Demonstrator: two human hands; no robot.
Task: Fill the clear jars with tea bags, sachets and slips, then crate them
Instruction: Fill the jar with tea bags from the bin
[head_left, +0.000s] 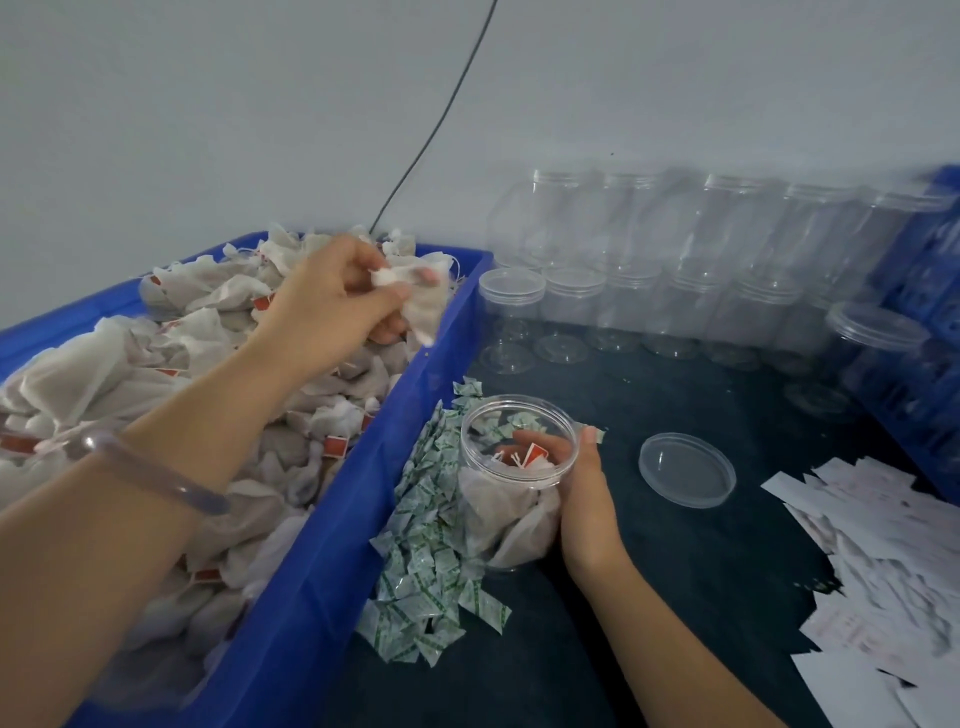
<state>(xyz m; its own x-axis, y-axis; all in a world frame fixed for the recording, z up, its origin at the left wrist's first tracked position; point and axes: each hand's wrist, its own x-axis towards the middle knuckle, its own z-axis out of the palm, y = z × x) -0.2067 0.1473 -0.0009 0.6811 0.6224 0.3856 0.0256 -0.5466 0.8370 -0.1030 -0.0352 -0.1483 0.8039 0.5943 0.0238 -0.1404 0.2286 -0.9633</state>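
Observation:
My left hand (337, 296) pinches a white tea bag (423, 304) above the blue bin (332, 525), which is heaped with tea bags with red tags. My right hand (582, 493) grips an open clear jar (511, 478) standing on the dark table; the jar holds some tea bags and a red tag shows at its mouth. The jar's lid (687, 468) lies flat to the right of it. A pile of green-and-white sachets (434, 551) lies between the bin and the jar. White paper slips (883, 582) are heaped at the right.
Several empty clear jars (654, 291), some lidded, stand stacked in rows along the back wall. A blue crate (930, 322) stands at the far right. A black cable (441, 119) runs down the wall behind the bin. A bangle sits on my left wrist.

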